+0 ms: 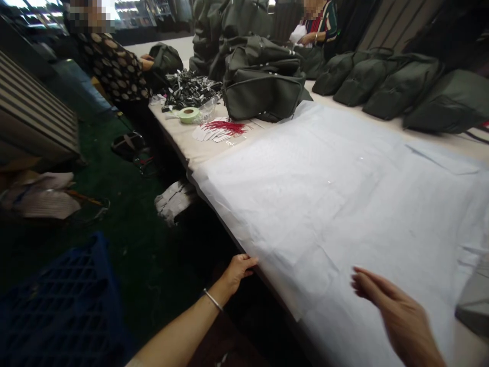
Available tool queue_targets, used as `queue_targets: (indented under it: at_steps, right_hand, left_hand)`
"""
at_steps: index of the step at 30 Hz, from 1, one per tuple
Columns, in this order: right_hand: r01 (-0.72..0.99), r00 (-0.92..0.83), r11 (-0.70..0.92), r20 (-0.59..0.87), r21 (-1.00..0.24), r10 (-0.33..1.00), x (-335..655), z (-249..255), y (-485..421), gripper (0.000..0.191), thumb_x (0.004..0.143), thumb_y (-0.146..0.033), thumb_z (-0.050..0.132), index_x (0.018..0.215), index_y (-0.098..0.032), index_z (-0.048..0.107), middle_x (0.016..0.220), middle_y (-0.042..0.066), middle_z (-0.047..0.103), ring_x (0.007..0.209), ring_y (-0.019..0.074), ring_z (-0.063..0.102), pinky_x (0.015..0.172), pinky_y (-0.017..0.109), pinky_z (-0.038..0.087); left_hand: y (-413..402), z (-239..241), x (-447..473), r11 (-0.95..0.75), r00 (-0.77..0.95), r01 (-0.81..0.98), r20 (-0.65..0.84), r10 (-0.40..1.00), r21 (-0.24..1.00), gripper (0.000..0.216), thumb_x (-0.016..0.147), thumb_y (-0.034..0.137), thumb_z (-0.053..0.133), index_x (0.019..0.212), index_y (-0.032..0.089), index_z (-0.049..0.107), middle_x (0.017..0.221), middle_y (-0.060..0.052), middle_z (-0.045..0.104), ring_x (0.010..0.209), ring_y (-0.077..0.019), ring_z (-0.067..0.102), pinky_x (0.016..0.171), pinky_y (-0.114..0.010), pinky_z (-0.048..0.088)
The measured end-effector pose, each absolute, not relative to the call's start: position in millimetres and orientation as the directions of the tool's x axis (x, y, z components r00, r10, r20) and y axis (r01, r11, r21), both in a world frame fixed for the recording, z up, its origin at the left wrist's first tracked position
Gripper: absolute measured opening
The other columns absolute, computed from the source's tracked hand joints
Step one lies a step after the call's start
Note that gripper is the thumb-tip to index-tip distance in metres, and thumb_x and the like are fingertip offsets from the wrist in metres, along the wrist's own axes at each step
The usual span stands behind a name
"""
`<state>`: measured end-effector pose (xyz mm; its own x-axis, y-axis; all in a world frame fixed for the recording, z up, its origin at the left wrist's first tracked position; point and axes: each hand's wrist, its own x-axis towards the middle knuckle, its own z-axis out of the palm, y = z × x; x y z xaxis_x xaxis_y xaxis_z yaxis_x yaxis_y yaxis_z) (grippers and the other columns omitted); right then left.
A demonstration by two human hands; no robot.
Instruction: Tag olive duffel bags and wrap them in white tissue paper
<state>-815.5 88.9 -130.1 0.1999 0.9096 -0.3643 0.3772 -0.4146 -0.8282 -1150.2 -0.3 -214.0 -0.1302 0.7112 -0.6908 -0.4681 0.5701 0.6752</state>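
A large white paper sheet (305,204), thin and lightly creased, covers the near part of the table and hangs slightly over its left edge. At that edge my left hand (239,272), with a bangle on its wrist, is closed, thumb and fingers pinching the sheet's border. My right hand (393,306) is over the sheet at lower right. Its fingers are curled together and a little blurred, with nothing visible in them; whether it touches the paper I cannot tell.
Dark green bags (263,86) stand at the back and right. Near the far left edge lie a tape roll (189,115), tags with red strings (225,128) and a heap of black straps (191,89). Two people work beyond. A blue plastic crate (69,306) is on the floor.
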Motion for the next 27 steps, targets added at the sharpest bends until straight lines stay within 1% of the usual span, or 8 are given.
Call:
queue_targets:
  at_steps: [1,3,6,8,11,13,18,27]
  right_hand:
    - [0.367,0.039,-0.415,-0.432,-0.832,0.901,-853.8,-125.7,85.0,0.061,0.057,-0.061,0.074,0.097,-0.016,0.072,0.08,0.01,0.073,0.072,0.028,0.07,0.068,0.037,0.057]
    - [0.375,-0.24,-0.365,-0.469,-0.852,0.85,-922.4,-126.6,76.0,0.053,0.066,-0.055,0.07,0.102,-0.016,0.069,0.072,0.005,0.071,0.067,0.0234,0.067,0.068,0.035,0.055]
    - [0.452,-0.392,-0.278,-0.469,-0.847,0.791,-984.9,-145.5,66.1,0.057,0.073,-0.04,0.064,0.126,-0.019,0.052,0.062,-0.006,0.065,0.06,0.0192,0.063,0.064,0.031,0.051]
    - [0.569,-0.39,-0.192,-0.468,-0.8,0.793,-1000.9,-160.4,64.8,0.047,0.075,-0.035,0.061,0.119,-0.022,0.05,0.062,-0.007,0.064,0.062,0.0184,0.063,0.064,0.029,0.049]
    - [0.72,-0.345,-0.088,-0.466,-0.688,0.814,-1008.2,-176.3,68.7,0.018,0.078,-0.03,0.056,0.094,-0.024,0.051,0.064,-0.006,0.064,0.063,0.017,0.063,0.062,0.027,0.045]
    - [0.783,-0.306,-0.057,-0.464,-0.619,0.832,-1011.9,-182.1,72.1,0.007,0.08,-0.026,0.054,0.084,-0.024,0.049,0.063,-0.004,0.063,0.063,0.0167,0.061,0.062,0.027,0.042]
    - [0.882,-0.241,-0.004,-0.457,-0.471,0.856,-1022.8,-188.4,77.6,0.011,0.077,-0.019,0.057,0.074,-0.023,0.047,0.065,-0.001,0.061,0.066,0.0173,0.059,0.062,0.027,0.037]
    - [0.958,-0.21,0.081,-0.478,-0.276,0.853,-1033.5,-182.5,79.5,0.005,0.08,-0.018,0.056,0.08,-0.022,0.052,0.075,0.003,0.067,0.073,0.0177,0.062,0.061,0.026,0.035]
  left_hand:
    - [0.2,-214.5,-1148.5,0.568,-0.14,-0.461,-0.688,0.712,0.682,0.039,0.061,0.039,0.083,0.088,0.013,0.072,0.092,-0.007,0.071,0.089,-0.021,0.062,0.081,-0.032,0.045]
    - [1.0,-215.3,-1143.7,0.559,-0.152,-0.456,-0.679,0.718,0.693,0.035,0.062,0.036,0.081,0.087,0.012,0.074,0.088,-0.007,0.073,0.084,-0.0201,0.062,0.078,-0.031,0.044]
    - [2.1,-217.0,-1135.9,0.537,-0.165,-0.465,-0.665,0.729,0.704,0.032,0.062,0.035,0.08,0.081,0.011,0.074,0.079,-0.007,0.073,0.074,-0.0188,0.062,0.071,-0.029,0.045]
    - [2.7,-219.5,-1132.4,0.522,-0.174,-0.477,-0.658,0.732,0.707,0.033,0.06,0.036,0.082,0.078,0.01,0.074,0.075,-0.006,0.072,0.069,-0.018,0.062,0.068,-0.028,0.044]
    - [3.3,-223.6,-1130.4,0.513,-0.188,-0.493,-0.662,0.726,0.703,0.035,0.059,0.038,0.082,0.077,0.01,0.073,0.072,-0.005,0.071,0.066,-0.0166,0.061,0.065,-0.027,0.043]
    - [3.9,-225.0,-1130.4,0.52,-0.189,-0.503,-0.675,0.713,0.69,0.035,0.059,0.04,0.082,0.075,0.01,0.073,0.069,-0.004,0.07,0.064,-0.0159,0.061,0.064,-0.026,0.043]
    - [6.3,-222.2,-1130.8,0.551,-0.176,-0.511,-0.707,0.685,0.66,0.033,0.055,0.038,0.083,0.069,0.012,0.069,0.064,-0.002,0.067,0.062,-0.0156,0.061,0.063,-0.027,0.045]
    - [8.2,-222.0,-1137.9,0.612,-0.14,-0.495,-0.751,0.645,0.617,0.036,0.059,0.042,0.082,0.067,0.015,0.061,0.062,-0.003,0.065,0.063,-0.0187,0.066,0.064,-0.03,0.051]
